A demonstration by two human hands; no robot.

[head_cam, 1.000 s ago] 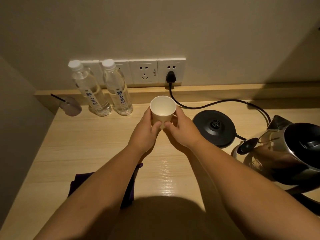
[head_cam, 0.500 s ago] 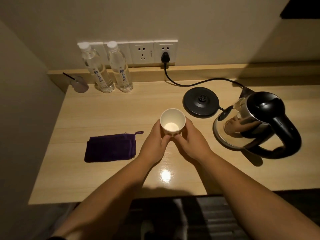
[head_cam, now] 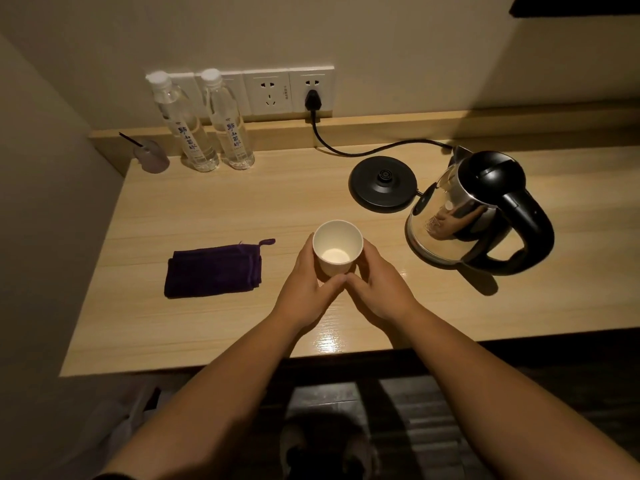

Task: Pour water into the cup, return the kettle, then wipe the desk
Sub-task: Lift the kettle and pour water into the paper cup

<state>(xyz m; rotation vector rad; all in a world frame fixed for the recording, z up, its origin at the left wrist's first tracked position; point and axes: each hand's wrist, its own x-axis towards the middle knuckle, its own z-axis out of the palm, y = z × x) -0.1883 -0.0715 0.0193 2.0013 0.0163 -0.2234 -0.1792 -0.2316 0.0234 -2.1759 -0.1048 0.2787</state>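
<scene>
A white paper cup [head_cam: 337,247] stands upright near the middle of the wooden desk [head_cam: 207,209], and it looks empty inside. My left hand [head_cam: 305,285] wraps its left side and my right hand [head_cam: 378,283] its right side, thumbs meeting in front. A steel kettle [head_cam: 460,216] with a black lid and handle stands on the desk to the right, off its round black base [head_cam: 382,184]. A folded purple cloth [head_cam: 213,270] lies to the left of the cup.
Two clear water bottles [head_cam: 211,123] stand at the back left below the wall sockets [head_cam: 287,91]. A small pale object [head_cam: 151,155] with a dark stick sits in the back left corner. The base's black cord [head_cam: 374,148] runs along the back to the plug.
The cup, held in both hands, has come from the back of the desk toward the front middle. The view has pulled back, and the cloth and kettle now show whole.
</scene>
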